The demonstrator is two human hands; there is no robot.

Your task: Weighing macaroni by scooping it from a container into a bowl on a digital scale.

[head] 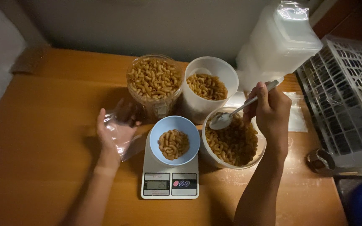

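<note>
My right hand grips a metal spoon by its handle, the empty bowl of the spoon hovering over a clear container of elbow macaroni. My left hand holds a small clear plastic bag just left of a white kitchen scale. A light blue bowl with a small heap of macaroni sits on the scale.
A clear jar full of macaroni and a white tub partly filled with macaroni stand behind the scale. A stack of white lidded containers is at the back right, a white plastic crate at the right edge. All rest on a wooden table.
</note>
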